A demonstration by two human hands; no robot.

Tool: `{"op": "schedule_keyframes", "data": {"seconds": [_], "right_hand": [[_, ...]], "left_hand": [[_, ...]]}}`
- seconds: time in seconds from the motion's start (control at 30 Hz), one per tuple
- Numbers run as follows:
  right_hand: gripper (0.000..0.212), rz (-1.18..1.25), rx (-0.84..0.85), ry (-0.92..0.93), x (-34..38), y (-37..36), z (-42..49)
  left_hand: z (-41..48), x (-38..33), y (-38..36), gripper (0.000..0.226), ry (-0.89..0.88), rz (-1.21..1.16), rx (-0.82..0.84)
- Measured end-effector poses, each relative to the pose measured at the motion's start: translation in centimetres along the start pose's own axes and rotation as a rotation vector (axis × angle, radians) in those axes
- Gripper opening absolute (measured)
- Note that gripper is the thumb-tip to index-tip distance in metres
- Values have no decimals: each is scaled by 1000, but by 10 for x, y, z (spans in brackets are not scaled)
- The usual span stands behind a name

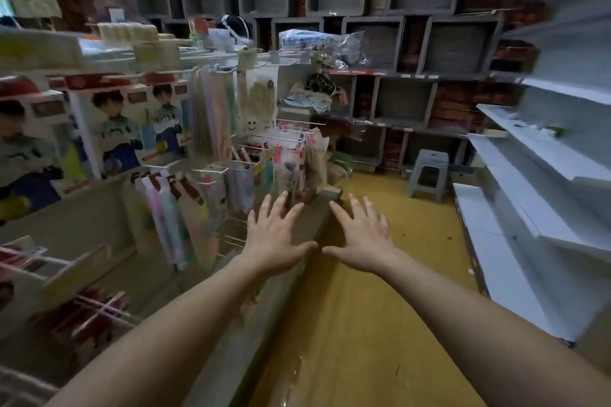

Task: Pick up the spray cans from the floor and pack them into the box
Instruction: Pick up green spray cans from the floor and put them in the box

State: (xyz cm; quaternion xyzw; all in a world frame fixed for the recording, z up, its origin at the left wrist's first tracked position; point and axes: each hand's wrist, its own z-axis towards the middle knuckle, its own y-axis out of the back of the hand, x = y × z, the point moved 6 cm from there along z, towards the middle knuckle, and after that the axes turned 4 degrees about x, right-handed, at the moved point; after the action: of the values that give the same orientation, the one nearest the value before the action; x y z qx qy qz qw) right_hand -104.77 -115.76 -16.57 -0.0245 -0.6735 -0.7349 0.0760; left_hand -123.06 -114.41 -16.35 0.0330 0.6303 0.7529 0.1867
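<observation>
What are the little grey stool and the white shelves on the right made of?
The stool looks like moulded plastic, matte grey: one piece with rounded legs. The shelves look like painted sheet metal, smooth white with thin folded edges; coated board is possible.

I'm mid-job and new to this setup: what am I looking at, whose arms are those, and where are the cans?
There is no machine here. A person wears one wide-angle camera on the head, which looks forward and down, so the two arms are that person's own. The left hand and the right hand are stretched out with fingers spread and hold nothing. On the left stands a rack hung with packets, and on the right are white shelves. Between them runs a yellow floor, with a grey stool at the far end. No spray cans and no box show in this picture.
</observation>
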Motion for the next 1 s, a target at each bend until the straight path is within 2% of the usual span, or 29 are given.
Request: {"op": "schedule_keyframes", "data": {"seconds": [0.3, 0.5, 0.77, 1.0], "right_hand": [[104, -57, 254, 72, -8, -118, 92], [101, -57, 431, 313, 15, -215, 170], [99, -154, 784, 617, 49, -343, 153], [106, -261, 989, 793, 57, -482, 87]], "left_hand": [[36, 64, -125, 93, 198, -88, 189], [25, 113, -198, 98, 496, -190, 316], [-85, 133, -294, 96, 1047, -398, 343], [-212, 127, -421, 103, 1391, -562, 361]]}}
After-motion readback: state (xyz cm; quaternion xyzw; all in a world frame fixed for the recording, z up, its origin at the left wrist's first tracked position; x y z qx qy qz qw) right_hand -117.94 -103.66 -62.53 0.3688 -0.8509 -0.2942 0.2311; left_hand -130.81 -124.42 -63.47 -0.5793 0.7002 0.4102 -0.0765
